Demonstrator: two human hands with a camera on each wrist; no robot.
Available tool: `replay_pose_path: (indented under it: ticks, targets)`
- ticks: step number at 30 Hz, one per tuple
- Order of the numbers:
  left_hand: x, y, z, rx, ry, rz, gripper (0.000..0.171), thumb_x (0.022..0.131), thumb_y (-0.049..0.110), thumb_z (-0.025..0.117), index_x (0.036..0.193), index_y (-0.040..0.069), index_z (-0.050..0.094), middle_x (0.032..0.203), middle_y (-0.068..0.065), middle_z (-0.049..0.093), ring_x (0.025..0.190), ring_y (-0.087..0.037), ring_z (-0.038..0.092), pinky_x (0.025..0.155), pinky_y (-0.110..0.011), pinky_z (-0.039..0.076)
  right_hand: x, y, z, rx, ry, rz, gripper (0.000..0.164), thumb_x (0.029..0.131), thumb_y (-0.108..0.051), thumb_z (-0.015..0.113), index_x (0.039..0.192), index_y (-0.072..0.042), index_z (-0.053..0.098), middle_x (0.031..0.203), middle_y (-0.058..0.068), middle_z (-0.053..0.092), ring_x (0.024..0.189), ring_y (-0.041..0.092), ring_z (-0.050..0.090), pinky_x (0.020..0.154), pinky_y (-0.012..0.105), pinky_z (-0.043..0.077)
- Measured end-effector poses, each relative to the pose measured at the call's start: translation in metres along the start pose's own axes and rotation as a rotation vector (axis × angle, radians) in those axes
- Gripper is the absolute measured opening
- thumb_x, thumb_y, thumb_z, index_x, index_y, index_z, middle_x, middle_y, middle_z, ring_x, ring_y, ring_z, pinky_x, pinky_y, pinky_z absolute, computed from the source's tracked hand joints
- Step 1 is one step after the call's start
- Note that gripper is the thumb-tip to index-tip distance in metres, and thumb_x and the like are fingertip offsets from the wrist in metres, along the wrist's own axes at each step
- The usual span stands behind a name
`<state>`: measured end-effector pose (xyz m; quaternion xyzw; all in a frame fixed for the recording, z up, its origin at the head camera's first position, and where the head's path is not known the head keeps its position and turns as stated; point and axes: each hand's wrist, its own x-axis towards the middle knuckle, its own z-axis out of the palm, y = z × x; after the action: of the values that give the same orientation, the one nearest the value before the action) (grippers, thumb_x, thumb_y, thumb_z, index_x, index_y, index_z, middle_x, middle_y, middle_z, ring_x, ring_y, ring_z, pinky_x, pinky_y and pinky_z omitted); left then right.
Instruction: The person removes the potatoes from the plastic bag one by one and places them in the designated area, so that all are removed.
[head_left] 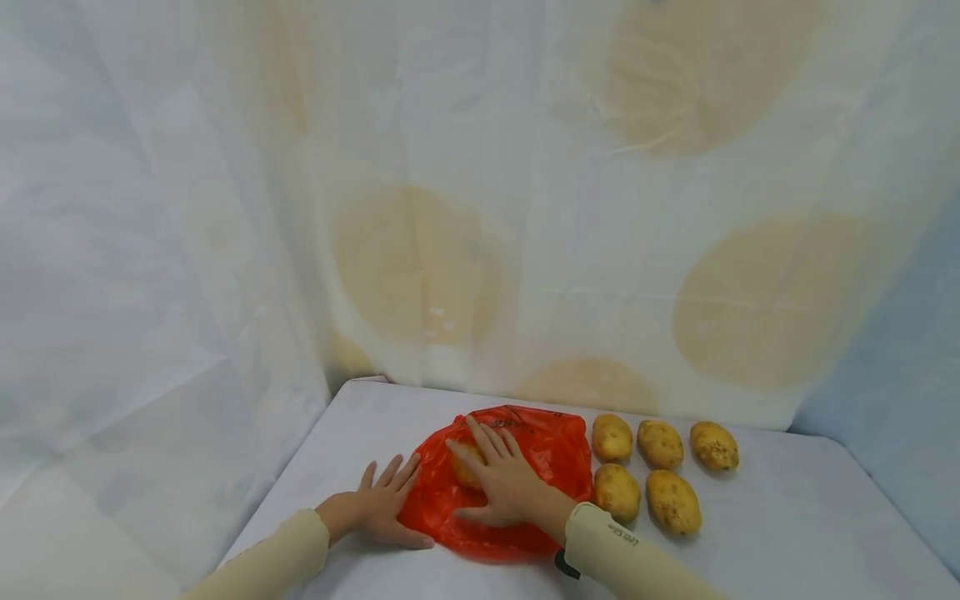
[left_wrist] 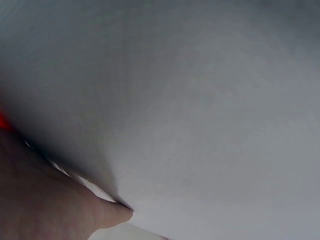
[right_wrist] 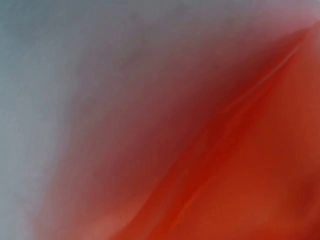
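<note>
A red plastic bag (head_left: 551, 454) lies spread on the white-covered table. My right hand (head_left: 510, 487) is over its middle, with fingers spread and reaching across a potato (head_left: 463, 473). Partly covered by those fingers, the potato shows orange-yellow against the red plastic; I cannot tell if it is inside the bag. At the bag's left edge my left hand (head_left: 386, 504) lies palm down, its fingers straight and fanned out, the fingertips right at the plastic. In the right wrist view the red bag (right_wrist: 240, 175) fills the lower right, blurred.
Just right of the bag, several potatoes (head_left: 673, 502) lie in two short rows on the table (head_left: 787, 533). A pale curtain (head_left: 585, 208) with tan spots hangs behind the table's far edge, and white sheeting (head_left: 150, 333) stands on the left.
</note>
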<state>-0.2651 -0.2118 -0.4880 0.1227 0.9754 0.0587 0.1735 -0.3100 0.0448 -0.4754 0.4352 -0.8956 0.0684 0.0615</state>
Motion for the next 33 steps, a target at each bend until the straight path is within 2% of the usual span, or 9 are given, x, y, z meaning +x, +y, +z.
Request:
replay_pose_path:
  ticks: [4, 11, 16, 20, 26, 33]
  targets:
    - [0.001, 0.001, 0.000, 0.007, 0.002, 0.005, 0.121, 0.068, 0.087, 0.057, 0.160, 0.020, 0.015, 0.168, 0.001, 0.006, 0.154, -0.034, 0.002, 0.118, -0.068, 0.001, 0.002, -0.004, -0.002, 0.012, -0.031, -0.033, 0.098, 0.085, -0.071, 0.058, 0.160, -0.031, 0.010, 0.168, 0.010, -0.002, 0.153, 0.035, 0.010, 0.118, 0.065, 0.018]
    - [0.002, 0.002, 0.002, 0.006, 0.005, 0.012, 0.121, 0.068, 0.087, 0.056, 0.160, 0.021, 0.013, 0.168, 0.001, 0.005, 0.154, -0.034, 0.001, 0.118, -0.068, 0.001, 0.004, -0.007, 0.004, -0.006, -0.066, -0.015, 0.096, 0.085, -0.069, 0.058, 0.160, -0.033, 0.010, 0.168, 0.009, 0.000, 0.152, 0.035, 0.011, 0.118, 0.064, 0.019]
    - [0.000, 0.002, 0.001, 0.008, 0.004, -0.004, 0.121, 0.067, 0.087, 0.057, 0.160, 0.024, 0.012, 0.168, 0.002, 0.006, 0.154, -0.034, 0.001, 0.118, -0.068, 0.000, 0.006, -0.007, 0.007, -0.007, -0.065, -0.012, 0.094, 0.086, -0.068, 0.059, 0.160, -0.033, 0.011, 0.168, 0.010, 0.001, 0.152, 0.036, 0.012, 0.117, 0.063, 0.023]
    - [-0.001, 0.003, 0.000, -0.001, 0.007, 0.009, 0.122, 0.067, 0.088, 0.056, 0.160, 0.025, 0.010, 0.168, 0.002, 0.006, 0.154, -0.034, 0.001, 0.118, -0.067, 0.000, 0.005, -0.005, 0.005, -0.009, -0.055, -0.005, 0.094, 0.087, -0.064, 0.062, 0.160, -0.031, 0.013, 0.167, 0.011, 0.005, 0.151, 0.036, 0.014, 0.117, 0.063, 0.024]
    - [-0.002, 0.005, -0.001, -0.003, -0.001, 0.002, 0.122, 0.067, 0.087, 0.058, 0.160, 0.022, 0.013, 0.168, 0.002, 0.006, 0.154, -0.034, 0.001, 0.119, -0.067, 0.000, 0.001, -0.002, 0.002, -0.026, 0.016, -0.082, 0.092, 0.087, -0.059, 0.064, 0.159, -0.026, 0.017, 0.166, 0.009, 0.013, 0.152, 0.032, 0.016, 0.119, 0.061, 0.021]
    - [-0.001, 0.003, -0.002, -0.003, -0.008, -0.008, 0.122, 0.067, 0.086, 0.058, 0.160, 0.023, 0.012, 0.168, 0.003, 0.004, 0.154, -0.033, 0.000, 0.119, -0.066, -0.001, -0.006, -0.001, -0.004, 0.021, 0.107, -0.156, 0.071, 0.089, -0.053, 0.067, 0.148, -0.025, 0.041, 0.155, 0.000, 0.039, 0.142, 0.022, 0.036, 0.114, 0.054, 0.036]
